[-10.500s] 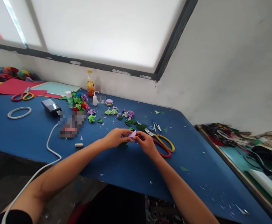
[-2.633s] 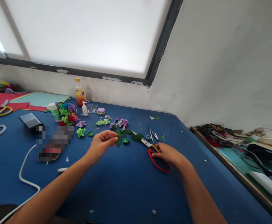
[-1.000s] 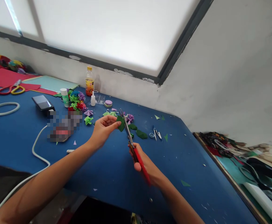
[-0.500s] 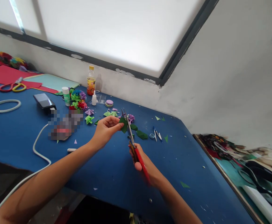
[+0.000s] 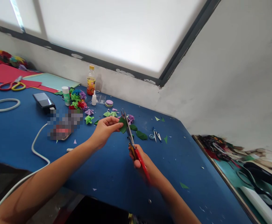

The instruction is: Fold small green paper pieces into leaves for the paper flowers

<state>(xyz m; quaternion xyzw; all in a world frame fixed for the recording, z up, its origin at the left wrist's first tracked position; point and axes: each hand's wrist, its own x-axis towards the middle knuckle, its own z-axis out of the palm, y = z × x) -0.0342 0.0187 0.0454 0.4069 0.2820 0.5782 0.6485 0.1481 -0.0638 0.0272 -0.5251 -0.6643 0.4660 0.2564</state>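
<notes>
My left hand [image 5: 106, 130] pinches a small dark green paper piece [image 5: 123, 125] between thumb and fingers. My right hand [image 5: 139, 160] is closed round the red and yellow handles of a pair of scissors [image 5: 129, 132], whose blades point up and away, slightly parted, at the right edge of the green paper. Just beyond the blades lie dark green cut leaves [image 5: 141, 135] and a purple paper flower [image 5: 131, 118]. A drawing compass [image 5: 157, 135] rests right of them beside a small blue roll [image 5: 151, 136].
Left on the blue table [image 5: 98, 174] are colourful paper flowers [image 5: 78, 99], a glue stick [image 5: 66, 95], a juice bottle [image 5: 91, 81], a phone-like device [image 5: 44, 101] with a white cable, a white ring [image 5: 4, 105] and other scissors [image 5: 12, 84]. Green scraps [image 5: 184, 185] lie at right.
Hands, paper and scissors keep almost the same positions. The scissor blades look slightly closer together, and the whole view has shifted a little.
</notes>
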